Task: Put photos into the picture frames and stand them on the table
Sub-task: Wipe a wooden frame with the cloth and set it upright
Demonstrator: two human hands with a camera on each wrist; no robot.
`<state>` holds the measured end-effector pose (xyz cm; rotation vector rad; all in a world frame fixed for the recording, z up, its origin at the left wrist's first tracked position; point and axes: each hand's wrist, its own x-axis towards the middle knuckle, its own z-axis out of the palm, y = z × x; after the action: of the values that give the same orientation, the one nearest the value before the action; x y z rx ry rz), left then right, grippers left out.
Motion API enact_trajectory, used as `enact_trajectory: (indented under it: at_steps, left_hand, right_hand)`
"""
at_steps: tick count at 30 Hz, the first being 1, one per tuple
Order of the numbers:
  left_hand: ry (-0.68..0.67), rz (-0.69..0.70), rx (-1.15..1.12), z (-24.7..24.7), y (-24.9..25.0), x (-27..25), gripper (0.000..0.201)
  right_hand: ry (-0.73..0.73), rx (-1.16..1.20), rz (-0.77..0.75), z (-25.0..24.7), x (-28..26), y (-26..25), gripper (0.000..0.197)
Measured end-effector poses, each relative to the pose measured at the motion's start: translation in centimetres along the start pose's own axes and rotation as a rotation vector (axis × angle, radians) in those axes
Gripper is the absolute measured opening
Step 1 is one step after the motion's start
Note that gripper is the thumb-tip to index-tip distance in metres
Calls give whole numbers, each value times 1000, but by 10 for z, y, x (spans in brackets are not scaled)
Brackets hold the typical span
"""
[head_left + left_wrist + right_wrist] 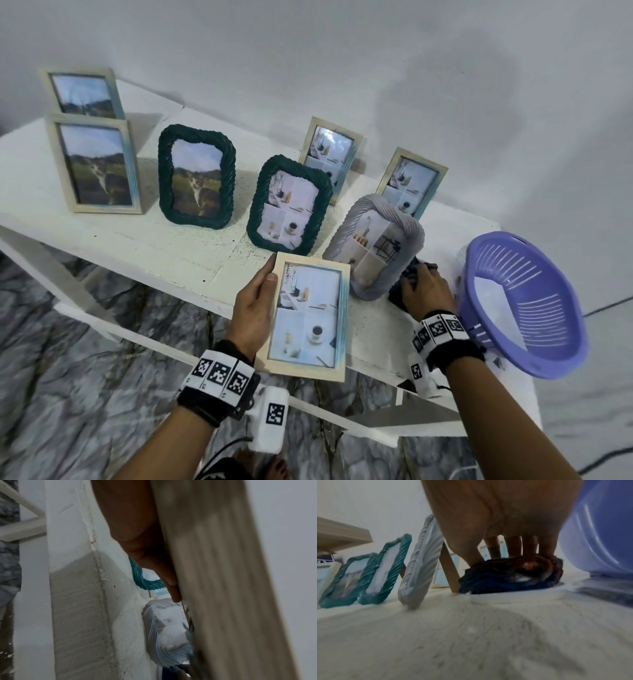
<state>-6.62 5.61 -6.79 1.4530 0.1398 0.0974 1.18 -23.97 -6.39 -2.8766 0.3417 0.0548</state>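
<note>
My left hand grips a pale wooden frame by its left edge, thumb on the front, above the table's front edge; a four-part photo shows in it. That frame's side fills the left wrist view. My right hand rests with curled fingers on a bunched dark blue cloth lying on the white table. The cloth sits just right of a standing grey rope frame with a photo in it.
Two green rope frames and several pale wooden frames stand further back, all with photos. A purple slotted basket sits tilted at the table's right end, close to my right wrist. A white wall rises behind.
</note>
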Motion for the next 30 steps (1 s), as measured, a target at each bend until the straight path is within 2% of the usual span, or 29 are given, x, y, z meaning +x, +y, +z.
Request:
enact_trajectory:
  at_steps: [4, 6, 8, 9, 10, 11, 13, 15, 17, 18, 19, 22, 23, 24, 26, 28, 30]
  left_hand:
    - [6, -20, -15, 2, -2, 2, 39]
    - [20, -36, -39, 3, -2, 3, 39]
    - [25, -49, -65, 8, 2, 2, 36]
    - [26, -52, -78, 12, 5, 1, 33]
    - [26, -51, -84, 16, 7, 0, 29]
    - [24, -49, -93, 19, 10, -2, 25]
    - [24, -49, -109, 26, 10, -3, 20]
    - [20, -43, -84, 31, 8, -4, 16]
    - [-3, -25, -60, 35, 8, -6, 17]
    - [-38, -32, -51, 36, 10, -8, 24]
    - [-117, -53, -26, 37, 14, -10, 39]
    - [-388, -194, 149, 40, 20, -14, 103]
    - [-445, -235, 164, 42, 22, -14, 116]
    - [-481, -270, 148, 43, 25, -14, 121]
    - [-513, -322, 24, 47, 27, -16, 111]
    - [-523, -395, -130, 48, 30, -18, 94]
    - [-543, -445, -244, 48, 33, -21, 87]
  right_hand:
    - [45, 131, -24, -1, -15, 4, 35]
    - [171, 212, -38, -4, -31, 2, 33]
    - [324, 360, -69, -7, -56, -6, 23]
    - [338, 471, -83, -9, -71, -12, 16]
    - [284, 612, -82, -10, -86, -19, 12]
    - [167, 783, -59, -10, -99, -28, 13]
    - [-147, 1150, 21, -9, -122, -45, 25]
    - [-349, 1462, 87, -8, -136, -59, 33]
    - [-393, 1726, 137, -11, -144, -69, 31]
    - [-379, 1812, 155, -12, -144, -71, 29]
    - [-356, 1857, 147, -15, -145, -74, 28]
    - [-287, 1765, 15, -19, -144, -74, 29]
    - [-277, 1679, -29, -22, -145, -74, 31]
    - [-281, 1591, -70, -24, -146, -75, 33]
    - [-294, 1478, -166, -26, -149, -78, 32]
    - [-184, 1313, -317, -25, -150, -79, 24]
    - [-103, 1158, -407, -20, -150, -81, 34]
